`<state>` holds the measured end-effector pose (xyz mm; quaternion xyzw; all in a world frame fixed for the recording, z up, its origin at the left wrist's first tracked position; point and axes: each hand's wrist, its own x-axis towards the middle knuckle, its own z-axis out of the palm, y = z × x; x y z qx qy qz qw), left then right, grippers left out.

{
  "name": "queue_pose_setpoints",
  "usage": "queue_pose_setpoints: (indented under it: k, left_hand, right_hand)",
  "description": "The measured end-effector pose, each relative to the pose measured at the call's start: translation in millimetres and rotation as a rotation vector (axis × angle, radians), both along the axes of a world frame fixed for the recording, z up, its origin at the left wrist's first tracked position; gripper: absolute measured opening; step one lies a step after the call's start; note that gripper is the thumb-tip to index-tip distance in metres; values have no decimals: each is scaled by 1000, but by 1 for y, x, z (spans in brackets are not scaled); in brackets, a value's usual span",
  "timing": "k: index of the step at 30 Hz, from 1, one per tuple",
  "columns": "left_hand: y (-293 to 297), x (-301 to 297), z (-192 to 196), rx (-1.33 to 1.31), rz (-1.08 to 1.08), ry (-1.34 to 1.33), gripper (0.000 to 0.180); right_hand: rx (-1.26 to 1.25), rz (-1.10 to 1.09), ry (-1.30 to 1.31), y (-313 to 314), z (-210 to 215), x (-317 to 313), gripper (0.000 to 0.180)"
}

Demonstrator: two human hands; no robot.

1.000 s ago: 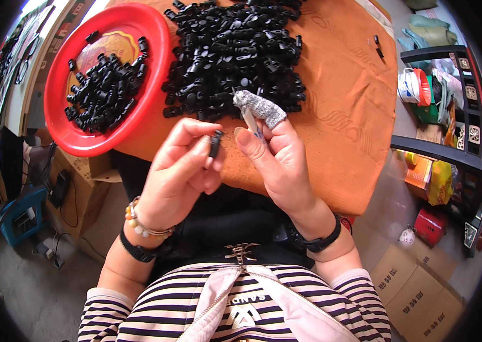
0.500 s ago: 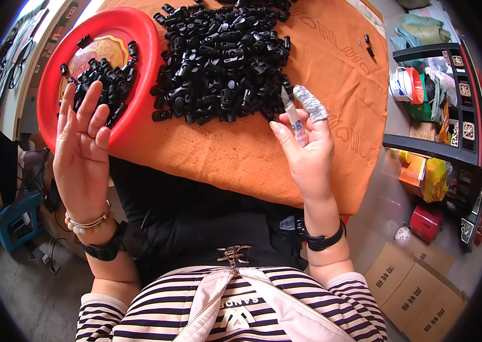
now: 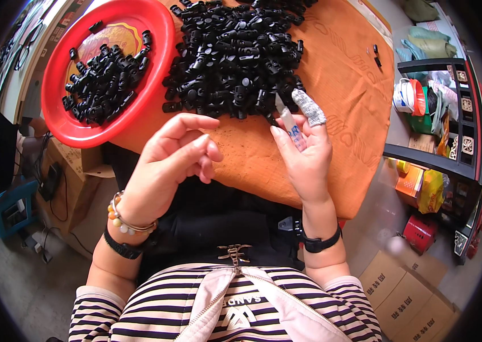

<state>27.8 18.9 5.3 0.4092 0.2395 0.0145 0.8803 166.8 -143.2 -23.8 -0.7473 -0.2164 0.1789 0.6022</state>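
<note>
My left hand (image 3: 173,154) hovers over the near edge of the orange cloth, between the red tray and my right hand. Its fingers are bent but apart, with nothing seen in them. My right hand (image 3: 308,151) grips a small knife (image 3: 290,126) with a pointed blade and a pale wrapped handle, tip pointing away from me. A grey knitted finger sleeve (image 3: 309,108) covers my right index finger. Just beyond the blade lies a big heap of small black plastic cord locks (image 3: 232,62). More black pieces (image 3: 104,82) lie in the round red tray (image 3: 168,43).
An orange cloth (image 3: 349,91) covers the table; brown crumbs lie along its near part. Loose black bits (image 3: 377,55) sit at far right. Beside the table are a dark shelf (image 3: 434,154) with bags, flattened cartons (image 3: 406,293) and a blue stool (image 3: 15,211).
My left hand has moved right, from beside the red tray toward the middle, and its raised fingers have bent. My right hand keeps the knife in nearly the same place. The view has shifted slightly.
</note>
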Motion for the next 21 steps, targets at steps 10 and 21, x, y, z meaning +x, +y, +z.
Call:
queue_pose_setpoints:
  k: [10, 21]
  left_hand:
    - [-16, 8, -4, -38, -60, 20, 30]
    - [-12, 7, -3, -266, 37, -38, 22]
  right_hand:
    - [198, 121, 443, 6, 29, -20, 50]
    - [322, 288, 454, 14, 30, -32, 52]
